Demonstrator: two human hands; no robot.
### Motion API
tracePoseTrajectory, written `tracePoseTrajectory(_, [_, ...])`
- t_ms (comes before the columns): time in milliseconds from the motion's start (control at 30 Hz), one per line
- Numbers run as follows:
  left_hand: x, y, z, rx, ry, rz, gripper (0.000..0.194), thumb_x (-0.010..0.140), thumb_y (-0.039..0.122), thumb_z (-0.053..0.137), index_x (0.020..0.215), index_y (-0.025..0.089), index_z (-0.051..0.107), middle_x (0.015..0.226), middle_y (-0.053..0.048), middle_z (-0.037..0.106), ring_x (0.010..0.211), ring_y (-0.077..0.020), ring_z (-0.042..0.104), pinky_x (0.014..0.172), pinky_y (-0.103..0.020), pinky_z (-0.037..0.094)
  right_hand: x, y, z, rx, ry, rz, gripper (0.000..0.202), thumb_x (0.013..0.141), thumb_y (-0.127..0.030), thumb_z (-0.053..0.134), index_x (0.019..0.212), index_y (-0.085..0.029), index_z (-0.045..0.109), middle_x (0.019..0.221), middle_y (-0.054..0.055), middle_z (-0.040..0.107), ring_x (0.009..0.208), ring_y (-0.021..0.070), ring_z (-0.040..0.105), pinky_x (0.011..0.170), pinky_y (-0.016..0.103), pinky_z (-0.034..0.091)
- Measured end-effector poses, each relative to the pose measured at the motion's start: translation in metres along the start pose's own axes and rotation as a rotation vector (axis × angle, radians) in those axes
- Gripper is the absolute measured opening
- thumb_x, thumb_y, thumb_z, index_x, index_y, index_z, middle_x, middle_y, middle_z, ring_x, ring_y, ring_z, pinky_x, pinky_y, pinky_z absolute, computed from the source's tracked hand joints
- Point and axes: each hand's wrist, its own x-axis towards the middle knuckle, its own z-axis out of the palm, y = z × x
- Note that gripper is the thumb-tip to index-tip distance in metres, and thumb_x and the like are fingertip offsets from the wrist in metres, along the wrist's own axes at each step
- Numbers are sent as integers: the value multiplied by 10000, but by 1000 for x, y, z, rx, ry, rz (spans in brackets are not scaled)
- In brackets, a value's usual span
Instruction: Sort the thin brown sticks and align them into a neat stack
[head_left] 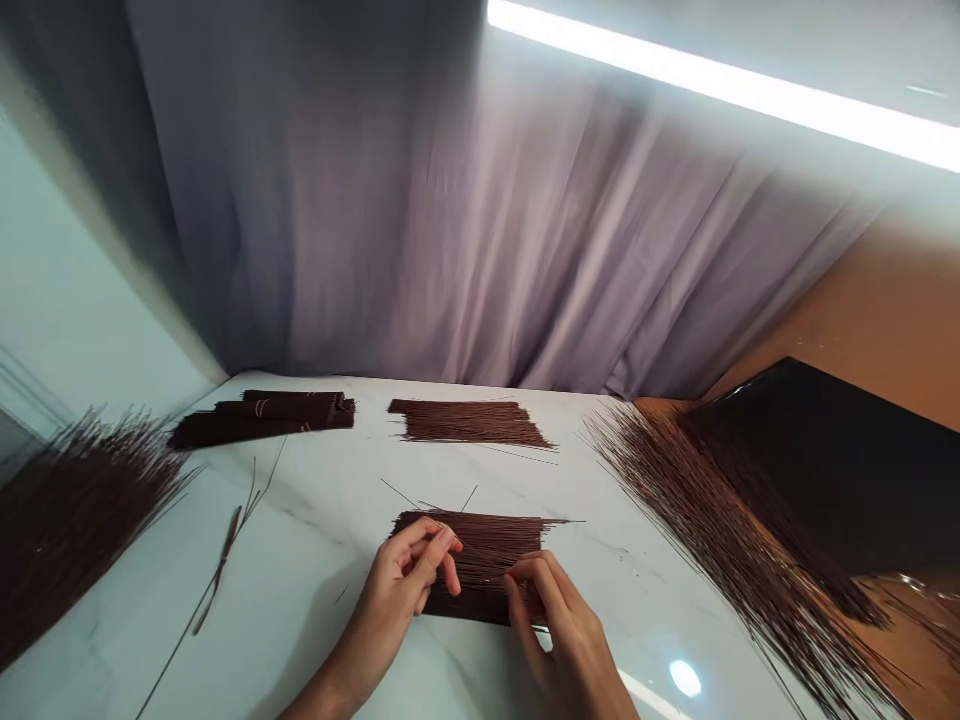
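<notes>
A flat layer of thin dark brown sticks (502,545) lies side by side on the white table in front of me. Over its left end is my left hand (409,575), thumb and forefinger pinched together, the other fingers curled. My right hand (555,605) hovers at the near right part of the layer, its fingers bent in a pinch. Anything between the fingertips of either hand is too thin to make out. A few loose sticks (401,493) stick out past the layer's far left edge.
Farther back lies a second layer of sticks (472,422). Tied bundles (277,412) rest at the back left, near a large pile (82,510). A small tied bunch (225,550) lies at left. Another long pile (720,510) fills the right side beside a black panel (832,470).
</notes>
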Motion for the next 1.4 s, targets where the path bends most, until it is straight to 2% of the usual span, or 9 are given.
tracePoseTrajectory(567, [-12, 11, 3, 34, -63, -29, 369, 939, 526, 576, 819, 184, 643, 540, 59, 536, 469, -82, 257, 471, -224, 174, 4, 6, -8, 203, -158, 101, 209, 1056, -292, 431, 906, -227, 561, 795, 15, 582, 647, 148, 545, 556, 243, 449])
tracePoseTrajectory(667, [-23, 16, 5, 73, -264, -17, 336, 949, 453, 575, 780, 180, 675, 504, 57, 518, 469, -91, 288, 503, -237, 220, 37, 5, -34, 324, -351, 192, 251, 1052, -376, 472, 894, -220, 588, 776, -1, 612, 677, 148, 569, 596, 237, 462])
tracePoseTrajectory(800, [-29, 16, 12, 228, -521, 5, 348, 945, 428, 580, 741, 176, 707, 518, 35, 542, 505, -120, 432, 582, -257, 329, 90, -13, -80, 258, -602, -99, 179, 1039, -304, 523, 926, -234, 644, 872, 8, 693, 801, 162, 616, 757, 279, 471])
tracePoseTrajectory(900, [-21, 18, 12, 305, -316, 77, 404, 976, 460, 541, 686, 199, 645, 594, 23, 553, 627, -154, 498, 652, -259, 367, 79, -28, -82, -19, -421, -288, 165, 1020, -202, 510, 931, -241, 643, 803, 17, 682, 721, 172, 588, 736, 314, 438])
tracePoseTrajectory(1000, [-14, 24, 7, 255, -141, 101, 378, 983, 473, 531, 729, 212, 634, 618, 23, 541, 716, -177, 519, 727, -262, 388, 29, -25, -54, -2, -232, -170, 179, 1019, -168, 464, 922, -225, 604, 715, 7, 647, 606, 146, 564, 604, 269, 417])
tracePoseTrajectory(1100, [-20, 26, 4, 204, -221, 47, 351, 974, 467, 538, 770, 210, 663, 588, 24, 548, 684, -179, 516, 742, -271, 404, 9, -7, -31, 222, -348, 89, 242, 1045, -308, 449, 859, -211, 570, 667, -13, 609, 568, 124, 546, 529, 223, 407])
tracePoseTrajectory(1167, [-27, 25, 6, 235, -336, 26, 355, 978, 450, 533, 763, 206, 677, 561, 23, 558, 671, -177, 515, 742, -273, 403, 31, 3, -35, 333, -517, 144, 280, 1042, -382, 465, 859, -202, 577, 678, -19, 612, 593, 122, 556, 535, 208, 421])
tracePoseTrajectory(1267, [-29, 19, 8, 377, -444, 10, 348, 985, 428, 531, 762, 206, 679, 546, 32, 560, 634, -165, 487, 659, -259, 364, 83, 1, -56, 218, -682, -46, 219, 1036, -302, 506, 885, -203, 631, 773, -3, 665, 698, 138, 596, 632, 224, 456])
tracePoseTrajectory(1400, [-14, 14, 2, 478, -229, 79, 449, 1001, 448, 493, 634, 206, 583, 622, 26, 546, 655, -164, 498, 645, -259, 351, 84, -17, -59, -176, -463, -400, 250, 1023, -130, 418, 931, -216, 634, 815, 55, 694, 779, 203, 610, 692, 296, 452])
